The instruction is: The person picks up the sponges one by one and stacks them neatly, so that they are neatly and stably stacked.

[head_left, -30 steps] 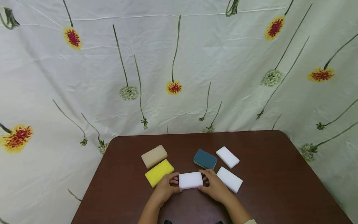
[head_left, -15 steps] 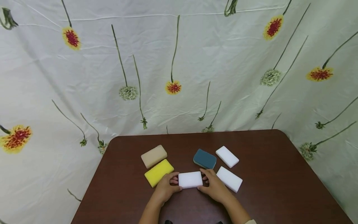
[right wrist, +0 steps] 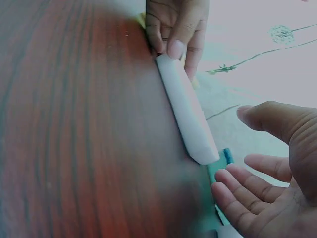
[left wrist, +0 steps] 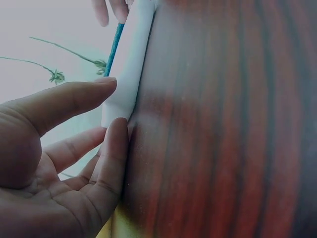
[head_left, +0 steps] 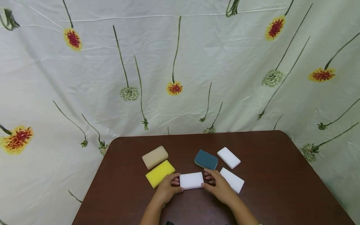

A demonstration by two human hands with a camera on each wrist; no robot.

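A white sponge [head_left: 191, 181] lies flat on the table in front of me, its long side running left to right. My left hand [head_left: 166, 187] holds its left end, thumb at the near corner and forefinger at the far corner. In the left wrist view the thumb [left wrist: 94, 94] lies over the sponge's edge. My right hand [head_left: 220, 188] is at the other end, its fingers spread and loosely bent. The right wrist view shows a gap between these fingers [right wrist: 247, 193] and the sponge's end, with nothing in the palm.
A yellow sponge [head_left: 160, 173] lies by my left hand, with a beige sponge [head_left: 155, 157] behind it. Behind my right hand are a dark blue sponge [head_left: 206, 159] and two more white ones. A flowered cloth hangs beyond the dark wooden table [head_left: 270, 181].
My right hand has let go of the white sponge's right end and shifted slightly right. The left hand and the sponges have stayed in place.
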